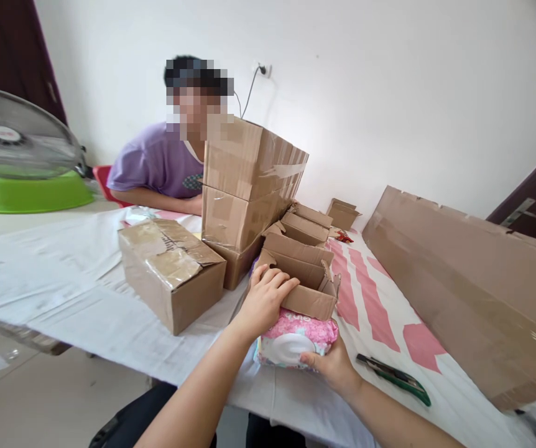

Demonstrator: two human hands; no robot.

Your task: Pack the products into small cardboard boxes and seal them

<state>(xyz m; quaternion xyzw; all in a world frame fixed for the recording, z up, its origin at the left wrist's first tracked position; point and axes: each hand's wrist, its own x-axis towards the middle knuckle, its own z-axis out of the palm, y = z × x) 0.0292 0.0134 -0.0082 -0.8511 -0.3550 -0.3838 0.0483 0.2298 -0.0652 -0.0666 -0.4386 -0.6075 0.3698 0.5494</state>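
My left hand [266,302] is closed over the near edge of an open cardboard box [312,304], its fingers curled over the rim. The box's flaps stand up, and what I see of its inside is bare cardboard. Just in front of the box sits a pink, patterned pack of wet wipes [296,330] with a white oval lid. My right hand [336,366] grips the right side of the pack, thumb beside the lid and fingers mostly hidden behind it. Right of that hand lies a green utility knife [396,376] on the cloth.
A taped box [175,267] stands at left, beside stacked boxes [235,180]. More open boxes [309,221] reach toward the wall. A long cardboard panel [464,286] borders the right. Another person [156,162] leans on the table behind the stack. A fan [11,134] stands far left.
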